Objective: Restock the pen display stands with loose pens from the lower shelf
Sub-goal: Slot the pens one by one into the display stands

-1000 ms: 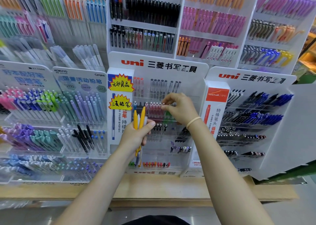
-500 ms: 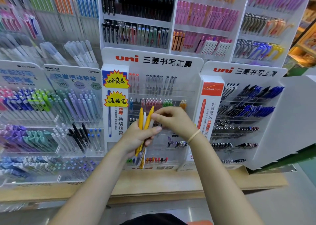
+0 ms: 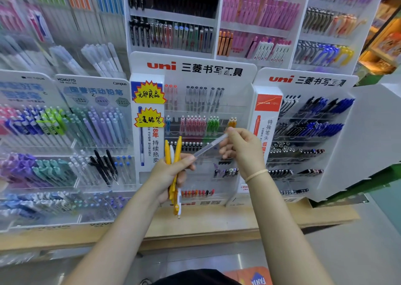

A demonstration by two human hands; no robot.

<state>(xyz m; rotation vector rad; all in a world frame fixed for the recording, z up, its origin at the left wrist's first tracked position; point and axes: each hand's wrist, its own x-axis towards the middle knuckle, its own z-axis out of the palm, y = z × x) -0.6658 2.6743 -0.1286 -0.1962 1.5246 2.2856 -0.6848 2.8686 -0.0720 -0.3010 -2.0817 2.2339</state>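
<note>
Closest to the camera, at centre frame, the left hand (image 3: 171, 172) grips a bunch of yellow and white pens (image 3: 174, 176), their ends fanning up above the fist and their tips hanging down below it. Just to the right, the right hand (image 3: 240, 148) pinches one clear pen (image 3: 211, 147) by its upper end; the pen slants down-left, its lower end meeting the left thumb. A pale band (image 3: 256, 174) circles the right wrist.

Below the hands, the wooden shelf edge (image 3: 217, 230) runs across the frame, with bare floor in the lower right.

Behind the hands stands the centre uni display stand (image 3: 195, 67). Its clear tiers hold red and grey pens on top, then blue, pink, green and a few orange pens (image 3: 232, 123), with a sparse row of black ones and near-bare slots lower down. The right uni stand (image 3: 303, 82) holds black and blue pens, thinning toward its bottom rows. At left, the Kokuyo stand (image 3: 93, 85) is packed with pastel pencils.

Farther back, the upper racks (image 3: 173, 15) are filled with black, pink and orange pens.
</note>
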